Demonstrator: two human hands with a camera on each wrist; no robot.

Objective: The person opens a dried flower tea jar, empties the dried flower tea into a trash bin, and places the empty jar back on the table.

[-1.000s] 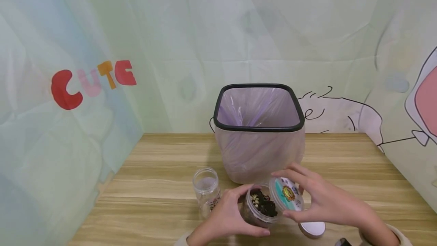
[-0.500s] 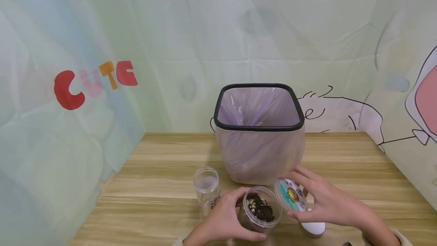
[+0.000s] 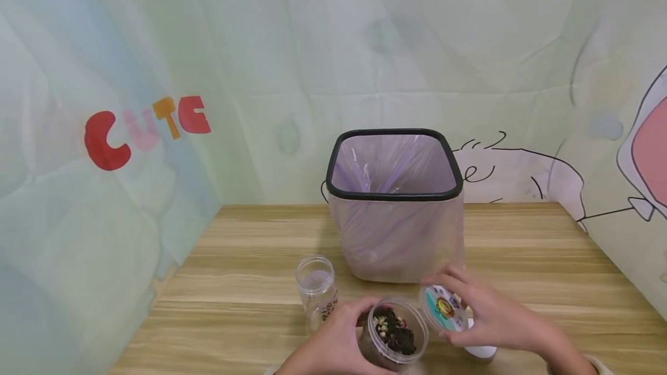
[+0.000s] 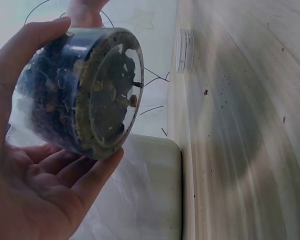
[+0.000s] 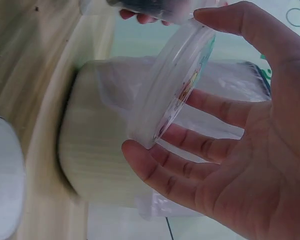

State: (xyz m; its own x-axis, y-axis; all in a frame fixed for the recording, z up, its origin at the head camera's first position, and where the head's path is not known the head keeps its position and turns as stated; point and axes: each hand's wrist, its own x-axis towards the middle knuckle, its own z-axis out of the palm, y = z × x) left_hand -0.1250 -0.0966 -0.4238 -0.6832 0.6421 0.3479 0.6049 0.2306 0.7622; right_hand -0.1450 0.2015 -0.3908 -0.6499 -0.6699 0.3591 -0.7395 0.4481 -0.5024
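Note:
My left hand (image 3: 341, 337) grips a clear plastic jar (image 4: 60, 85) by its side. Dark dried tea (image 3: 397, 337) with pale buds lies inside, and the mouth tilts towards me. In the left wrist view the jar is raised off the table. My right hand (image 5: 240, 135) holds a round clear lid (image 5: 170, 85) by its rim, between thumb and fingers. A turquoise and white label with a yellow emblem (image 3: 444, 307) covers the lid's top. It stands tilted beside the jar's mouth, which is uncovered.
A second clear jar (image 3: 316, 291), without a lid, stands left of my left hand. A white round lid (image 3: 480, 352) lies on the table under my right hand. Behind them stands a bin (image 3: 401, 236) with a black rim and purple liner. Small crumbs (image 4: 206, 92) dot the wooden table.
The jar and its lid have moved down in the head view, nearer to me. The lid has shifted off the jar's mouth towards the right, so more of the tea shows.

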